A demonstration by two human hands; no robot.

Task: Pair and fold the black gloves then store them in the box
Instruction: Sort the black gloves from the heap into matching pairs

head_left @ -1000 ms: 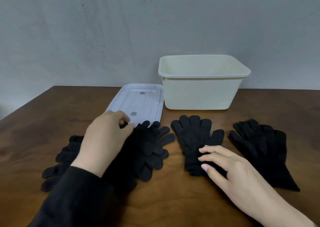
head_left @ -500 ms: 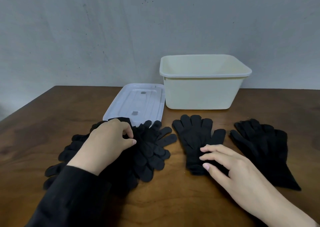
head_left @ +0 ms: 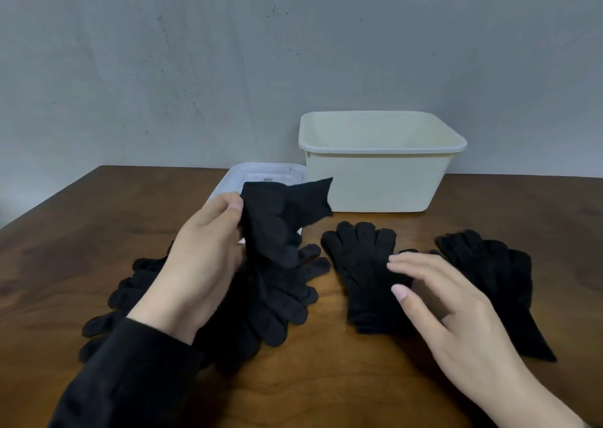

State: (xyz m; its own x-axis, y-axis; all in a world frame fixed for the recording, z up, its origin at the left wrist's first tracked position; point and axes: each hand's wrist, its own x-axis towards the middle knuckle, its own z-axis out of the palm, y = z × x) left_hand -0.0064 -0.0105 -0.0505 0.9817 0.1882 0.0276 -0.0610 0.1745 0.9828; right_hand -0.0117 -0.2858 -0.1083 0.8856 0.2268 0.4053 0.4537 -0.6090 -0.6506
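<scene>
The wooden tabletop [head_left: 424, 388] ran back to a grey wall [head_left: 228, 68], its far edge meeting the wall behind the cream box [head_left: 375, 182], and its left edge slanted toward the viewer. The box stood open-topped at the back, with bare wood to its right and a strip of bare wood between it and the gloves in front. Its clear lid [head_left: 261, 174] lay flat just left of it, partly hidden by a raised glove. Bare wood also lay along the near edge between the two forearms. The left hand [head_left: 199, 264], in a black sleeve [head_left: 124, 378], had its grip closed around a lifted black glove [head_left: 280, 218], thumb and fingers pinching the fabric so the cuff stood up in front of the lid and the box's left corner. Under and beside that hand lay a heap of black gloves [head_left: 280, 310], their fingers fanned out to the left and right. The right hand [head_left: 456, 310] had a loose, open grip, fingers straight and spread, hovering over or lightly touching a flat glove [head_left: 359, 258] at centre; contact could not be told. Just right of it lay a stacked pair of gloves [head_left: 502, 280], cuffs pointing to the near right.
</scene>
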